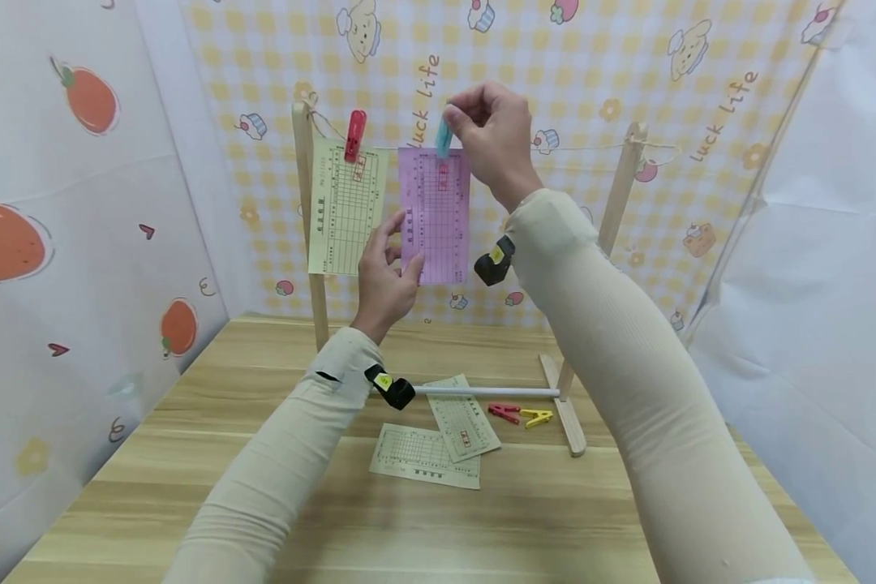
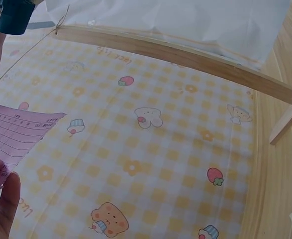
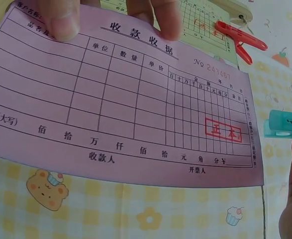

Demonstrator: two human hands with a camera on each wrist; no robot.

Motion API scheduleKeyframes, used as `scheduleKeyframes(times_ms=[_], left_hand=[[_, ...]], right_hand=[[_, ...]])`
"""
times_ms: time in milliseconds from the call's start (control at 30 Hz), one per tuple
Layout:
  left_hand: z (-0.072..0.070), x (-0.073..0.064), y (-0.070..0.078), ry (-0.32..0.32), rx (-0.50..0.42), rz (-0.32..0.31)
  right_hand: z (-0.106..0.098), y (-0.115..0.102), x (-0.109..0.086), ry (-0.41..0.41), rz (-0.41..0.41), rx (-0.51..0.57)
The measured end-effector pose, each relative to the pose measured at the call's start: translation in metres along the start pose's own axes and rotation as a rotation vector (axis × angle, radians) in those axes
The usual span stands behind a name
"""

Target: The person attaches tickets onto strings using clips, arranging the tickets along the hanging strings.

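My left hand (image 1: 387, 280) pinches a pink receipt slip (image 1: 438, 219) along its lower left edge, thumb in front and fingers behind. The slip hangs upright beside a pale yellow-green slip (image 1: 343, 211), which a red clothespin (image 1: 354, 136) fastens near its top. Between thumb and fingers my right hand (image 1: 496, 138) grips a teal clothespin (image 1: 444, 139) at the pink slip's top edge. In the right wrist view, the teal clothespin (image 3: 287, 123) points at the slip's edge, its jaw end right beside the paper.
A string (image 1: 577, 149) runs between two wooden posts (image 1: 616, 191). Below are a white crossbar (image 1: 504, 392), two loose paper slips (image 1: 416, 458), a red clothespin (image 1: 504, 412) and a yellow clothespin (image 1: 536, 418) on the wooden table (image 1: 190, 487). Patterned cloth (image 1: 569, 268) hangs behind.
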State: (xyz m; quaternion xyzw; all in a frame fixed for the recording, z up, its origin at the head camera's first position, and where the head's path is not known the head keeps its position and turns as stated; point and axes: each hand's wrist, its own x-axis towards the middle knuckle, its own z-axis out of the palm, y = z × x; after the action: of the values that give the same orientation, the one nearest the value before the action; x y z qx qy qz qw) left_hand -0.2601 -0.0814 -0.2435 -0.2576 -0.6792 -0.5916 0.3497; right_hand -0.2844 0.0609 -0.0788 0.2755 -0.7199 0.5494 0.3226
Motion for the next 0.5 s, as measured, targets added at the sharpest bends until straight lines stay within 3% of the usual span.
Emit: scheduleKeyframes(times_ms=[500], left_hand=[[-0.0008,-0.0006,0.0012,0.010,0.003,-0.031]], right_hand=[[0.0083,-0.0060,0.0088,-0.041,0.065,-0.100]])
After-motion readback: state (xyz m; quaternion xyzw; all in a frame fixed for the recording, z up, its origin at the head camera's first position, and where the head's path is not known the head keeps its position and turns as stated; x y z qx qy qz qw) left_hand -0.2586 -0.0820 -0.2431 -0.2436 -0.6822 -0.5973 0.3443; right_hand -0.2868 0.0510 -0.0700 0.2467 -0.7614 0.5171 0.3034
